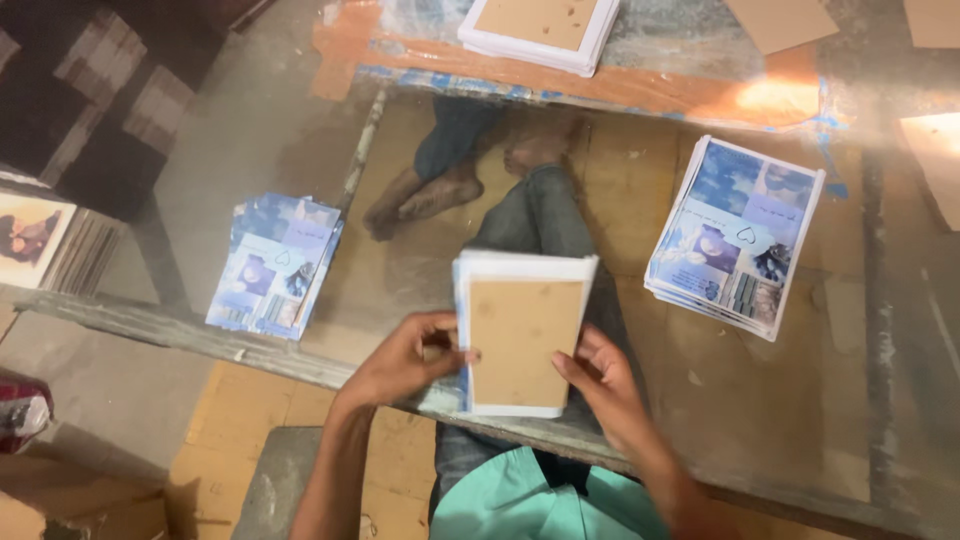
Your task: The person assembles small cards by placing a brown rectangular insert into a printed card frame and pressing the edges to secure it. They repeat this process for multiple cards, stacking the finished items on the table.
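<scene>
Head view, looking down through a glass table top [250, 130] onto the hands.

Far left of the left hand: a framed picture [28, 238] at the frame edge, partly cut off, and a red object [20, 412] below it, too little shown to identify.

Left of the left hand, up and away from it: a stack of blue printed sheets [275, 265] lying flat on the glass, slightly fanned. Well apart from the hand, not touched.

Left hand [405, 358]: fingers curled against the left edge of the white-edged pad with brown card backing [520, 335], thumb on its face near the lower left. Grasping the pad.

The pad stands between the two hands, near the front edge of the table, brown card facing the camera, white border around it, stacked page edges visible at top. A strip of blue print shows along its left side.

Right hand [605, 385]: fingers bent, thumb tip on the pad's right edge low down. Touching and steadying the pad; palm open toward it, not closed round it.

Right of the right hand, up and away: a second stack of blue printed sheets [735, 235], tilted, flat on the glass, untouched.

Beyond both hands, at the far edge: another white pad with brown card [540, 28], and loose brown cards [780, 22] to its right.

Through the glass: jeans-clad legs and bare feet [440, 195].
</scene>
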